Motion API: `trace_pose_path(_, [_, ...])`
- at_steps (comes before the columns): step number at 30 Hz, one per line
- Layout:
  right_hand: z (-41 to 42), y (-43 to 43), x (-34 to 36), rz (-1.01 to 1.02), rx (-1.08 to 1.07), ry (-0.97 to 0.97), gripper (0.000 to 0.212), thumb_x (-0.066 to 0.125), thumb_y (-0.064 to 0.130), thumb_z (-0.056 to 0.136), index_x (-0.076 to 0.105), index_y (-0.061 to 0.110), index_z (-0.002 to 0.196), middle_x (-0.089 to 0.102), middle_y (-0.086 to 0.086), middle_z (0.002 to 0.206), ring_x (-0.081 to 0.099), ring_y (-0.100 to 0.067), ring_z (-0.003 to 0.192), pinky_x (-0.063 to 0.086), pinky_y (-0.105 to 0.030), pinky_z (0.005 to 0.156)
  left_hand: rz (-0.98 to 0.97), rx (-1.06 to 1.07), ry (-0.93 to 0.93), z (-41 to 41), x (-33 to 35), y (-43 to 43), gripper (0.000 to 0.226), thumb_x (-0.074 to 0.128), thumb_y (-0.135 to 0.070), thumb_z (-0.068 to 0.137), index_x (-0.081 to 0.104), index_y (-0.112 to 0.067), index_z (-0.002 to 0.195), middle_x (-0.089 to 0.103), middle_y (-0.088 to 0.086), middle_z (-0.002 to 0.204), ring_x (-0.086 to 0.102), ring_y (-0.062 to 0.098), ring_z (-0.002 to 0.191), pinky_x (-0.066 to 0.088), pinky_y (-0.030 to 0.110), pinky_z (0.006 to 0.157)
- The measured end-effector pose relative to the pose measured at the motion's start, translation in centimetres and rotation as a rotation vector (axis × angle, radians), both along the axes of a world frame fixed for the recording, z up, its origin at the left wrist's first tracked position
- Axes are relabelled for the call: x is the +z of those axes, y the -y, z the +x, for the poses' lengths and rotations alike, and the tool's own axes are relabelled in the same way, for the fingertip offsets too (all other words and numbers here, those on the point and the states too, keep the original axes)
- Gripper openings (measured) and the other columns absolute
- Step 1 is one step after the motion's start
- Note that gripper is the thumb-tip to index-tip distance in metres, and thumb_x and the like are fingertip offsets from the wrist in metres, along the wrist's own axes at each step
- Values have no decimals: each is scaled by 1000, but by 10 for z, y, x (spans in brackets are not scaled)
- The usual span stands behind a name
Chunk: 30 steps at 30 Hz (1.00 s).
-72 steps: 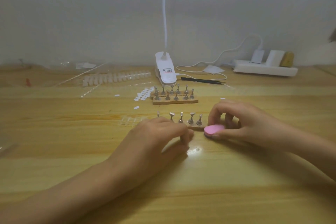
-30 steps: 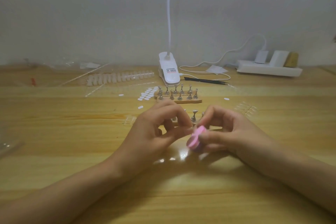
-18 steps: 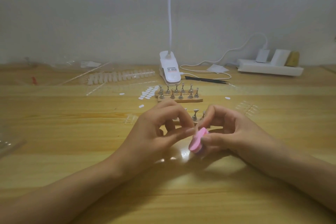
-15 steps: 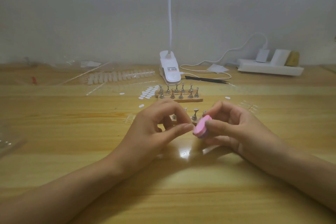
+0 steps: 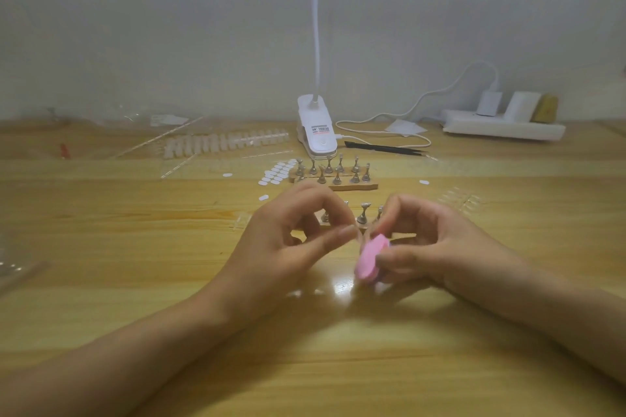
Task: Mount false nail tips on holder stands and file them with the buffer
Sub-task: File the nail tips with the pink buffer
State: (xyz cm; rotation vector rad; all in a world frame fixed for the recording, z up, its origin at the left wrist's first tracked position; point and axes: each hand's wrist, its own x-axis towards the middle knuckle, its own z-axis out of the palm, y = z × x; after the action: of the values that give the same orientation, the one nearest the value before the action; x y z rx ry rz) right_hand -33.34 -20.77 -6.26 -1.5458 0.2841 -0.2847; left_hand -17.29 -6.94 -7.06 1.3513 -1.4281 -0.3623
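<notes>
**Filing stroke in progress: the buffer drops below the pinched fingertips**

The left hand (image 5: 288, 247) is raised off the worktop (image 5: 135, 281) with thumb and forefinger pinched together. What they hold is too small and clear to make out; from the task it is judged to be a nail tip. The right hand (image 5: 437, 247) grips the pink buffer (image 5: 371, 259) between thumb and fingers. The buffer stands on edge, its flat face turned toward the left fingertips, just beside and slightly below them.

Half a second ago the buffer sat level with those fingertips, and it is now lower. Some two seconds ago it lay flat and low beside the near row of stands, with the left hand down in front of that row. The change suggests that both hands have lifted clear and a downward filing stroke is being made. The task therefore appears to be at the filing step, not the mounting step.

Directly behind the hands stands the near row of holder stands (image 5: 364, 213), partly hidden by the fingers. Farther back is a second block of stands (image 5: 333, 176), with white adhesive dots (image 5: 277, 173) to its left. A strip of unused nail tips (image 5: 223, 144) lies beyond these, and loose clear tips (image 5: 459, 201) lie to the right. At the back edge are a clip lamp (image 5: 316, 132), black tweezers (image 5: 382, 148) and a power strip (image 5: 501, 127).
</notes>
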Motion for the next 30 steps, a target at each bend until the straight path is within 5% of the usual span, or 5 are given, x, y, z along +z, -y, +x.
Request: trace_pose_path(30, [1, -3, -3, -50, -24, 27, 24, 87, 17, 74, 66, 17, 85, 74, -15, 101, 75, -34, 87, 61, -32, 67, 17, -23, 44, -1, 1, 0, 8, 69, -24, 85, 66, -19, 80, 59, -14, 85, 53, 3, 70, 39, 11, 60])
